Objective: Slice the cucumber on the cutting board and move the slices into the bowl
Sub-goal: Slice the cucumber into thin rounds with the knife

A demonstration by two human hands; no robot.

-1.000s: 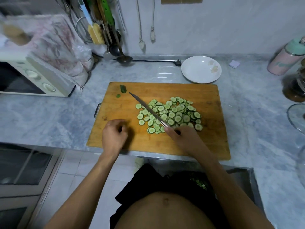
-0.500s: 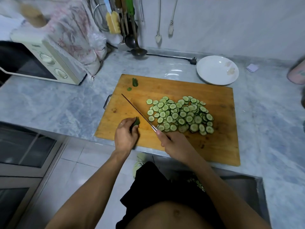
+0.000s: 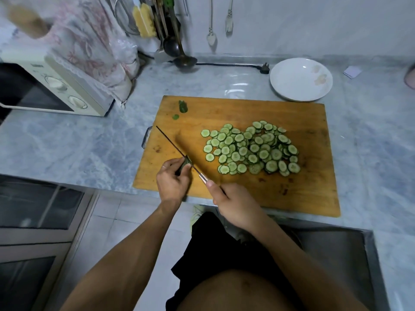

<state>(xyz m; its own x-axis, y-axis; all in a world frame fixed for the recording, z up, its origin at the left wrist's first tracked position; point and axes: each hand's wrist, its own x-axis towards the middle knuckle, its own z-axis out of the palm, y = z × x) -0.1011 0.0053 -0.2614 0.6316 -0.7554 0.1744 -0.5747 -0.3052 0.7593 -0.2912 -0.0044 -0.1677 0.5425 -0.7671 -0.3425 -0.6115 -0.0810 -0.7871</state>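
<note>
A wooden cutting board (image 3: 235, 113) lies on the marble counter. A heap of thin cucumber slices (image 3: 251, 149) covers its middle right. My left hand (image 3: 171, 185) pinches a small cucumber end piece (image 3: 186, 163) at the board's near left. My right hand (image 3: 233, 205) grips the handle of a knife (image 3: 177, 149); its blade lies against the end piece and points away to the left. A white bowl (image 3: 301, 79) stands empty just beyond the board's far right corner. Two green scraps (image 3: 183, 106) lie at the board's far left corner.
A microwave (image 3: 56, 90) under a floral cloth stands on the left of the counter. Ladles and utensils (image 3: 170, 30) hang on the back wall, with a power plug (image 3: 265, 68) on the counter. A steel sink (image 3: 336, 254) is at the near right.
My left hand took up the cucumber end piece and holds it by the blade. The knife swung left, away from the slices. The camera view shifted left.
</note>
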